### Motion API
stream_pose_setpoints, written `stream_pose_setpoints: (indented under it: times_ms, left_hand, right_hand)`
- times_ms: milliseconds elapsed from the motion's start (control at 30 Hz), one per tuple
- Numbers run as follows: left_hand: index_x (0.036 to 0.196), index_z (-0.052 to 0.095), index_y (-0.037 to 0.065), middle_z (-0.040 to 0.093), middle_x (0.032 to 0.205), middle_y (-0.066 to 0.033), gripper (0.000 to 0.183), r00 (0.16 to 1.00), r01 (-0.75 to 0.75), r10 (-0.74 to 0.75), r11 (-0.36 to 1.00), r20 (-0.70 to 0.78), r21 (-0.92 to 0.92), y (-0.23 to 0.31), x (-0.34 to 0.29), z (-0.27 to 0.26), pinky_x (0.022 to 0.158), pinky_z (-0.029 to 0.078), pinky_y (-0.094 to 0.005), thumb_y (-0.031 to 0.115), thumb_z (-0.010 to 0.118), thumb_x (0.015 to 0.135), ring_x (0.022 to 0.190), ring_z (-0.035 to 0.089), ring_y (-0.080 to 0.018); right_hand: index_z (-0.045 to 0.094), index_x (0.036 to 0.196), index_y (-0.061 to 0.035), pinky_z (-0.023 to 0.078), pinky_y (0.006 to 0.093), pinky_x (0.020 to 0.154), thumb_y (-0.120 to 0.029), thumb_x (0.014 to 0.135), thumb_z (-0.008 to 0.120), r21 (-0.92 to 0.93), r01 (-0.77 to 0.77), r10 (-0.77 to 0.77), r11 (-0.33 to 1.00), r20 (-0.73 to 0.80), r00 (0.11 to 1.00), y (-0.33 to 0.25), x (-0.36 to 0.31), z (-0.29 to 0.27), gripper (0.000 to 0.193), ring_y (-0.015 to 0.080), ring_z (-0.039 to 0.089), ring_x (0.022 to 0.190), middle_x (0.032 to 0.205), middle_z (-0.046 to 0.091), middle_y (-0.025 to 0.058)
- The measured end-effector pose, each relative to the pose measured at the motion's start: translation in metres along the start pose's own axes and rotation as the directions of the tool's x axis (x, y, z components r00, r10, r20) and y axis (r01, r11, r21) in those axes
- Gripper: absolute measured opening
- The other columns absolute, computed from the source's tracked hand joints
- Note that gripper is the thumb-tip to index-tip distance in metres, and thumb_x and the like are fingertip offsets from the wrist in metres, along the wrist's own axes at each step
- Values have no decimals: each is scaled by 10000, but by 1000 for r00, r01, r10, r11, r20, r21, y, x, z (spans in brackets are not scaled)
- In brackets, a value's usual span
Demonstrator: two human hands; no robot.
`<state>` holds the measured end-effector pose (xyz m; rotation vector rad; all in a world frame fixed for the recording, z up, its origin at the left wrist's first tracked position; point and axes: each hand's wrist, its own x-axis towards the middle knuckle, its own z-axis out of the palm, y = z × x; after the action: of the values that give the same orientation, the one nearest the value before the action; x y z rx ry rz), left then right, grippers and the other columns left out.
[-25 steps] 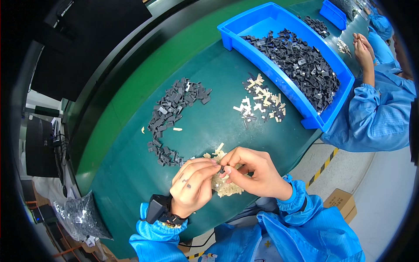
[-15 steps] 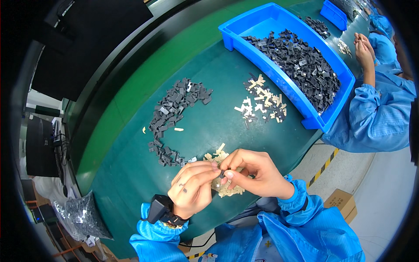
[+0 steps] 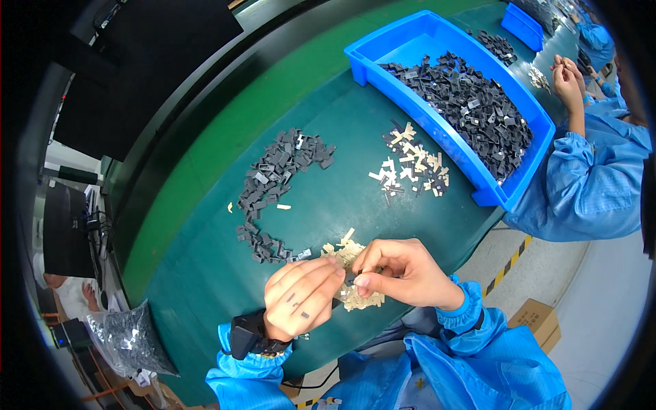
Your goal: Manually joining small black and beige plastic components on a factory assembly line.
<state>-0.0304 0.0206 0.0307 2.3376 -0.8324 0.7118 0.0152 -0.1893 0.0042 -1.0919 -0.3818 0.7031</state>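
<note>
My right hand (image 3: 408, 275) pinches a small dark plastic part (image 3: 350, 279) between thumb and fingertips. Close beside it, my left hand (image 3: 301, 295) has its fingers pressed together, back of the hand upward; whatever its fingertips hold is hidden. Both hands hover over a heap of small cream-coloured pieces (image 3: 361, 301), partly covering it. Left of the heap, a curved trail of small dark grey plastic parts (image 3: 275, 167) runs up the green table (image 3: 219, 294). A mixed scatter of cream and black pieces (image 3: 413, 160) lies beyond my right hand.
A large blue bin (image 3: 418, 99) full of dark parts stands at the far right. Beyond it, a co-worker in a blue sleeve (image 3: 581, 164) holds their hands together. A clear bag of dark parts (image 3: 130, 338) lies at the left edge, and a cardboard box (image 3: 534, 321) sits on the floor.
My left hand has turned so more of its back shows, its fingers now straighter and drawn slightly away from the right fingertips. My right hand stays nearly in place.
</note>
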Motion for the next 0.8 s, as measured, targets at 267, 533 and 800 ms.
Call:
stream_pose_setpoints:
  times_ms: [267, 533, 800]
  left_hand:
    - [961, 710, -31, 724, 944, -133, 324, 999, -31, 28, 997, -41, -64, 6, -1, -4, 705, 596, -338, -131, 720, 652, 873, 735, -285]
    - [946, 654, -16, 737, 930, -165, 194, 942, 310, -335, 883, -11, -352, 14, -2, 2, 810, 590, -390, -130, 678, 791, 881, 739, -307]
    - [856, 686, -31, 735, 837, -150, 161, 909, 352, -409, 861, -87, -366, 12, -4, 11, 737, 594, -345, -128, 695, 729, 798, 744, -270]
  right_hand:
    - [599, 911, 13, 558, 250, 684, -30, 906, 734, 112, -55, 45, 992, 93, 995, -6, 3, -4, 141, 114, 655, 791, 902, 681, 82]
    - [713, 945, 6, 549, 265, 666, 20, 839, 772, -287, 394, -435, 873, -90, 896, 1, -1, -2, 123, 128, 668, 800, 889, 695, 83]
    - [776, 956, -5, 550, 288, 639, 11, 793, 794, -535, 427, -532, 729, -49, 845, -1, 1, 6, 165, 183, 694, 748, 875, 731, 105]
